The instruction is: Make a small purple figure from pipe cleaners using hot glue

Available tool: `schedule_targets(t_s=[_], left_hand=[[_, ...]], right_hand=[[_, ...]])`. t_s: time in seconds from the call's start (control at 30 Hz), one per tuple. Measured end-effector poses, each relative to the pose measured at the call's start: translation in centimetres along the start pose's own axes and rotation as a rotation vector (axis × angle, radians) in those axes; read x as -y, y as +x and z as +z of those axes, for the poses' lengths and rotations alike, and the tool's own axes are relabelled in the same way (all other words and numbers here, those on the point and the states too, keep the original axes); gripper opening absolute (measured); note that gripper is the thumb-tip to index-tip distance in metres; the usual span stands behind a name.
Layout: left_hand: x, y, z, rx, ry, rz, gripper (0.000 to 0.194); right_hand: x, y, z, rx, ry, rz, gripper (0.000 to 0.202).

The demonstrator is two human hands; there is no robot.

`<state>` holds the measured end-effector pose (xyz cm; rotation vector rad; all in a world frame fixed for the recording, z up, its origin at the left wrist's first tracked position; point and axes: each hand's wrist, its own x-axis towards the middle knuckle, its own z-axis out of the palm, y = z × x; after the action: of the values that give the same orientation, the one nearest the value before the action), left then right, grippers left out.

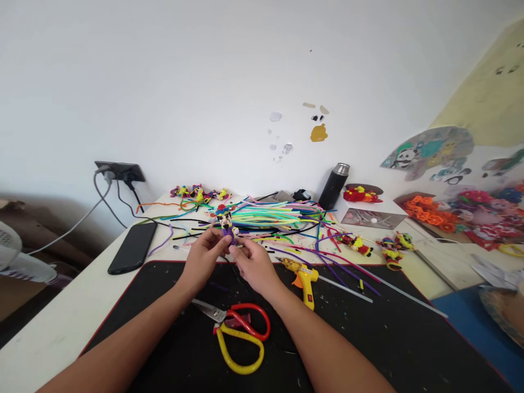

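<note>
A small pipe-cleaner doll point(225, 220) is held upright above the mat's far edge. It has a pale face with black beard markings, a red and blue headpiece and a purple body. My left hand point(206, 255) is closed around the doll's lower body from the left. From the right, my right hand point(257, 266) pinches at its lower edge, and the fingertips of both hands nearly meet there. The doll's lowest part is hidden by my fingers. Scissors point(241, 333) with one red and one yellow handle lie below my hands. A yellow glue gun point(303, 278) rests right of my right hand.
Behind my hands lies a heap of coloured pipe cleaners point(278, 215). A phone point(133, 248) is at the left, and a black thermos point(333, 186) leans near the wall beside a white box point(370, 213). Finished dolls point(391, 252) lie to the right. A black mat point(172, 349) covers the front.
</note>
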<state>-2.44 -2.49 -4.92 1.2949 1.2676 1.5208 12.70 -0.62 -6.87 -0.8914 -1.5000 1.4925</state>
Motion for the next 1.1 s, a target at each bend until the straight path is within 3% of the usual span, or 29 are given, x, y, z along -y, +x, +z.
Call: schedule_targets(t_s=[0.57, 0.8, 1.1], left_hand=[[-0.1, 0.2, -1.1, 0.196, -0.202, -0.197, 0.039], [-0.6, 0.1, -0.9, 0.197, -0.213, -0.205, 0.036], [-0.6, 0.0, -1.1, 0.214, -0.163, -0.167, 0.033]], right_hand=[[1.6, -0.1, -0.5, 0.068, 0.245, 0.102, 0.046], [1.6, -0.2, -0.5, 0.088, 0.212, 0.096, 0.050], [0.8, 0.0, -0.6, -0.059, 0.057, -0.009, 0.050]])
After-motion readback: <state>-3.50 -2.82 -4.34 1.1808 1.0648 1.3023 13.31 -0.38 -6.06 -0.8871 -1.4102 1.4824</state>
